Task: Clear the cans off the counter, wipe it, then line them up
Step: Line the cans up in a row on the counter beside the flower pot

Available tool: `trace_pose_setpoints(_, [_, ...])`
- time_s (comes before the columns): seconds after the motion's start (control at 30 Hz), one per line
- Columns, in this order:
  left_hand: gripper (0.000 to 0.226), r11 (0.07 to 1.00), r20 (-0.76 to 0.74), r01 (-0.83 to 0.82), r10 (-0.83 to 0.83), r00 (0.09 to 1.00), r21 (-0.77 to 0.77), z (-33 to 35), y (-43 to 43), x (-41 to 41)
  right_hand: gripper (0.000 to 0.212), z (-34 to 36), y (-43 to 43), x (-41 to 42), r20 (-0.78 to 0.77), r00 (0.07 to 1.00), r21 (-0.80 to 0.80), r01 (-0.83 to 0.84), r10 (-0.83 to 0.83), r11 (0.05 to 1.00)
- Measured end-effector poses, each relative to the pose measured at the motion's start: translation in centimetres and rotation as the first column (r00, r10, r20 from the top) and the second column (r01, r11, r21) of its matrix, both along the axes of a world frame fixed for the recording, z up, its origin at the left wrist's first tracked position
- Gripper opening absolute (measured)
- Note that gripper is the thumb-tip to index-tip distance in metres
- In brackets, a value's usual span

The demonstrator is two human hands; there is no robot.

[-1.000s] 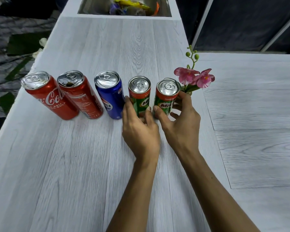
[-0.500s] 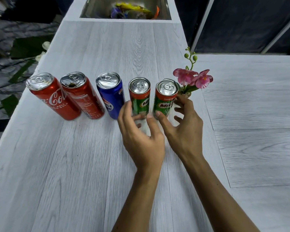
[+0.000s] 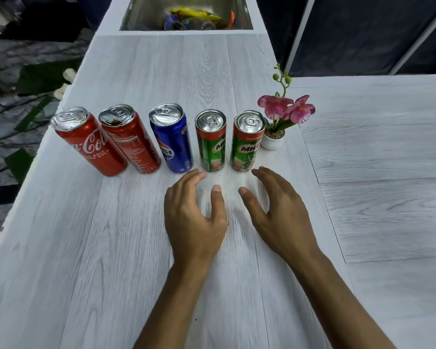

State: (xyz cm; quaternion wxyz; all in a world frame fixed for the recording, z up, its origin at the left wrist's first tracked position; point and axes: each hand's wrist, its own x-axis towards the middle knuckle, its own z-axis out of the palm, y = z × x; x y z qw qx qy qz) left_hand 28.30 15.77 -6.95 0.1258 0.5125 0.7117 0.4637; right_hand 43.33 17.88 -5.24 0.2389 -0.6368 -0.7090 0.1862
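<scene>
— Fingers (image 3: 199,175) of the left hand (image 3: 191,217) are spread and loose, holding nothing; same for the right hand (image 3: 282,212), whose fingers are curled open just near of the cans. Neither touches a can, though the left fingertips lie close to the base of the left Milo can (image 3: 211,141).

— Where do the cans stand?

— Five in a row across the white surface (image 3: 111,248), all upright. From the left: a Coca-Cola can (image 3: 90,142), a second red can (image 3: 129,139) just beside it, a blue Pepsi can (image 3: 171,138), then the left Milo can and the right Milo can (image 3: 247,141). A small potted orchid (image 3: 277,122) sits just right of the last one, and a sink (image 3: 136,18) with some wrappers lies at the far end.

— So the lining-up looks done?

— I'd judge nearly so; the gaps look a little uneven, with the two red cans tightest.

— How would they handle if nudged?

— Thin metal, smooth and slick, easily dented if squeezed. Whether they are full I cannot tell; empty ones would tip at a touch. I'd take each round the mid-body, thumb against fingers, or push low at the base to slide it. Mind the orchid pot beside the right Milo can.
</scene>
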Motion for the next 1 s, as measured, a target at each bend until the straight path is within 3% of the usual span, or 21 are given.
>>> trace_pose_setpoints(0.23, [0.054, 0.944, -0.028, 0.282, -0.290, 0.956, -0.174, 0.0, -1.7, -0.6, 0.056, 0.1, -2.4, 1.0, 0.100, 0.991, 0.042, -0.090, 0.086, 0.995])
trace_pose_setpoints(0.53, [0.054, 0.872, -0.015, 0.446, -0.458, 0.889, -0.201, 0.5, -2.3, 1.3, 0.057, 0.2, -3.7, 4.1, 0.246, 0.964, 0.072, -0.123, 0.102, 0.990])
trace_pose_setpoints(0.8, [0.058, 0.820, -0.067, 0.516, -0.546, 0.835, -0.248, 1.0, -1.6, 4.0, 0.062, -0.2, -3.0, 7.4, 0.233, 0.971, 0.104, -0.076, 0.050, 0.992])
trace_pose_setpoints(1.0, [0.057, 0.798, -0.113, 0.554, -0.589, 0.800, -0.237, 0.7, -0.5, 5.8, 0.072, -0.4, -0.8, 9.4, 0.136, 0.991, 0.091, -0.017, 0.005, 0.996])
